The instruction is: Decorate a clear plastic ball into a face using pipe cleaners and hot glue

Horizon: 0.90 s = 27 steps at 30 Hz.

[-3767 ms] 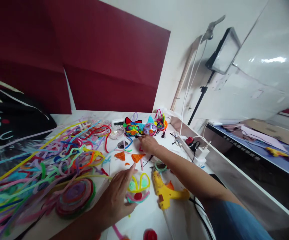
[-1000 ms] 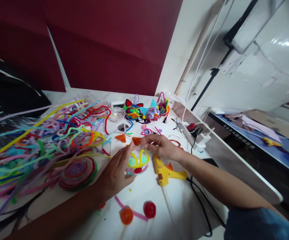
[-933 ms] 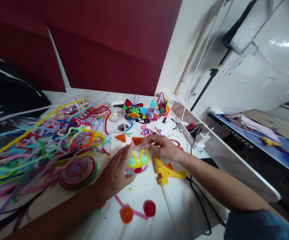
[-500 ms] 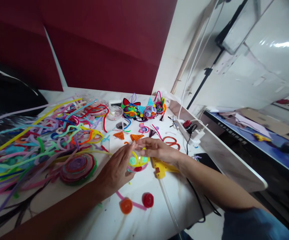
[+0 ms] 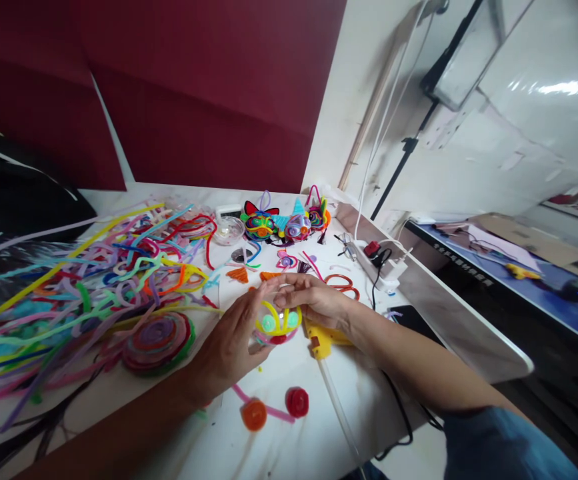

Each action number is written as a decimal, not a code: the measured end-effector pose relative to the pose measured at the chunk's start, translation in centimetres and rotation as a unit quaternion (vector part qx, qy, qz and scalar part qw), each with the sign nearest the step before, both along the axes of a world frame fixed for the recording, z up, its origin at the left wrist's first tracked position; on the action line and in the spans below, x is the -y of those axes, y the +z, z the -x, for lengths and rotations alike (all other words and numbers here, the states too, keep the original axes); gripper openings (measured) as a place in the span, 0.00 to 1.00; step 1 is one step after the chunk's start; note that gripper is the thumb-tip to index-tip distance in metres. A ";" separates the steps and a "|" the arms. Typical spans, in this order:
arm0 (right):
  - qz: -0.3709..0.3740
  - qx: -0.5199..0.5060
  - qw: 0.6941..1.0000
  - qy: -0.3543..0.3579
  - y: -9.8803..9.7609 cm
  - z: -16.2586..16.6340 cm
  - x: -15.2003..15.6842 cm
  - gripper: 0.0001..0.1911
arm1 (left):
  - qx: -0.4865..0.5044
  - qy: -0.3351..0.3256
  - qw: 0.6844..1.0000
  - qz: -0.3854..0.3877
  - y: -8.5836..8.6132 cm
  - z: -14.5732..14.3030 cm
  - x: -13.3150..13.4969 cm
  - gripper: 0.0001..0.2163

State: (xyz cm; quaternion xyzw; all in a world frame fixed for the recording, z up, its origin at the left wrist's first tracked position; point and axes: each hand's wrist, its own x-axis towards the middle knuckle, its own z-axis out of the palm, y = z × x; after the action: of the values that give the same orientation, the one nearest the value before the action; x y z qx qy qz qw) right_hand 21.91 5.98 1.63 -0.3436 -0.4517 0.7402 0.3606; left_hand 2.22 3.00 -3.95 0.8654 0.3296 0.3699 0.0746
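Note:
My left hand (image 5: 231,340) cups the left side of a small pipe-cleaner craft (image 5: 277,323) with yellow loops, two green coils and a red coil low on its front. My right hand (image 5: 313,299) curls over its top right, fingertips pinched at the yellow loop. Both hands hold the craft just above the white table (image 5: 289,440). A yellow glue gun (image 5: 325,336) lies partly under my right wrist.
A big tangle of coloured pipe cleaners (image 5: 93,273) covers the left. A coiled multicolour disc (image 5: 157,340), orange coil (image 5: 254,414) and red coil (image 5: 297,401) lie near. Finished crafts (image 5: 283,223), a power strip (image 5: 383,263) and glasses (image 5: 346,248) sit at the back.
My right hand came back from the far crafts to the yellow-looped craft, and both hands now close around it. The view has shifted slightly.

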 end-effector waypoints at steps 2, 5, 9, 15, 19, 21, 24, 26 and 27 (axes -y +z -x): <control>0.006 -0.004 1.000 -0.004 0.2 -0.2 -0.4 0.20 | 0.040 0.009 0.998 0.053 0.2 0.0 -0.2 0.49; 0.022 -0.018 0.999 -0.022 0.6 -0.9 -1.2 0.20 | 0.115 -0.010 0.984 0.134 0.3 0.1 -0.7 0.49; 0.030 -0.024 0.998 -0.048 0.9 -1.7 -1.9 0.19 | 0.216 -0.031 0.949 0.230 -0.1 0.6 -1.8 0.38; 0.054 -0.006 0.999 -0.002 0.3 -1.5 -1.3 0.16 | 0.319 0.035 0.906 0.275 0.0 0.7 -2.8 0.25; 0.061 0.016 0.998 0.015 -0.6 -0.6 -0.8 0.16 | 0.349 0.036 0.900 0.260 0.8 0.7 -2.6 0.20; 0.061 0.029 0.998 0.017 -1.0 -0.2 -0.8 0.16 | 0.339 0.027 0.902 0.266 1.1 0.9 -2.4 0.18; 0.064 0.040 0.997 0.020 -1.3 0.1 -1.0 0.15 | 0.270 0.029 0.917 0.292 1.5 1.2 -2.2 0.15; 0.060 0.042 0.997 0.022 -1.3 0.1 -1.3 0.15 | 0.210 0.047 0.926 0.311 1.8 1.3 -2.0 0.15; 0.057 0.042 0.997 0.024 -1.3 0.1 -1.4 0.16 | 0.185 0.061 0.927 0.320 2.0 1.3 -2.0 0.15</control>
State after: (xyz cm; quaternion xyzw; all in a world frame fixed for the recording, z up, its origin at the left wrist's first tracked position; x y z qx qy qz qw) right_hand 21.79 7.40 0.32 -0.3838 -0.4316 0.7580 0.3032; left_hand 0.96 4.97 -1.96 0.6899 0.4628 0.4024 0.3846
